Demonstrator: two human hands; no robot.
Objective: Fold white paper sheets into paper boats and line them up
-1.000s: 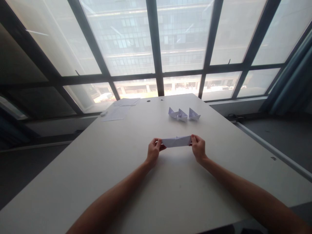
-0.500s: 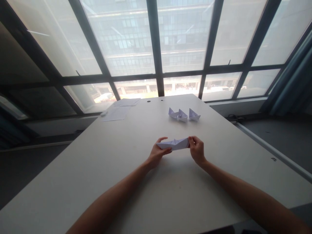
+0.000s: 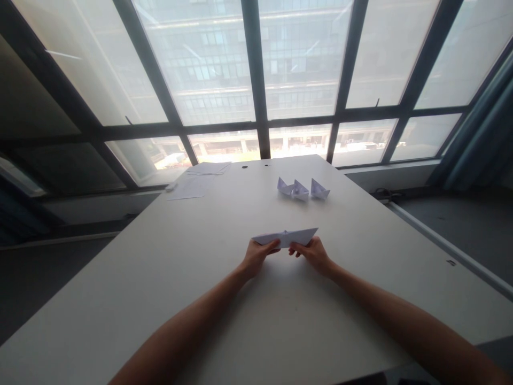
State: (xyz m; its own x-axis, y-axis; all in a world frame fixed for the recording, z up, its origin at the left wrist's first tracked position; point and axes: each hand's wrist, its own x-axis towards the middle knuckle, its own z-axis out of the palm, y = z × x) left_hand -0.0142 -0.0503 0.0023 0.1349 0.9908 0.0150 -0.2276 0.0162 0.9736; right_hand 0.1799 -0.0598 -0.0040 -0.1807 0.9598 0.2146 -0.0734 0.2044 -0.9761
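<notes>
A long folded white paper boat point(image 3: 302, 236) is held level above the table between both hands. My left hand point(image 3: 256, 254) is closed on its left part, the thumb lying along the near side. My right hand point(image 3: 315, 254) grips the lower edge right of the middle, thumb on the near face and fingers curled beneath. The boat's right tip points up and out past my right hand. A small folded peak shows at the middle of its top edge. Farther off stand three finished-looking paper boats point(image 3: 301, 191) in a group.
White paper sheets point(image 3: 190, 186) lie at the far left of the white table point(image 3: 224, 224), with a small pale object point(image 3: 171, 187) at their left edge. Tall windows point(image 3: 298, 59) rise behind the table's far edge. A blue curtain point(image 3: 476, 128) hangs at the right.
My right hand has slid from the boat's right tip inward to its lower middle, leaving that tip uncovered. The middle peak looks lower and the boat flatter. My left hand stays in nearly the same place.
</notes>
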